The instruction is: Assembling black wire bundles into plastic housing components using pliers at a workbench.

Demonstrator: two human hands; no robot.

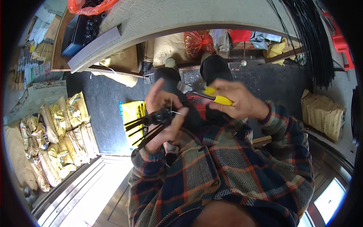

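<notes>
Over my lap, my left hand (166,117) is closed around a black piece with several thin black rods (153,125) that spread down and to the left. A thin pale wire or thread (174,111) shows at its top, by my thumb and fingers. To the right, my right hand (240,99) grips pliers (198,92) with yellow and black handles. Their metal jaws point left, toward my left hand, and stay apart from the black piece. Both the pliers and my right fingers are smeared by motion.
A pale worktop (181,17) spans the far side, with a blue bin (72,45) at its left. Long black strands (308,41) hang at the far right. Brown and gold packages (56,136) are stacked left, near a yellow bag (132,109). A brown sack (323,115) stands right.
</notes>
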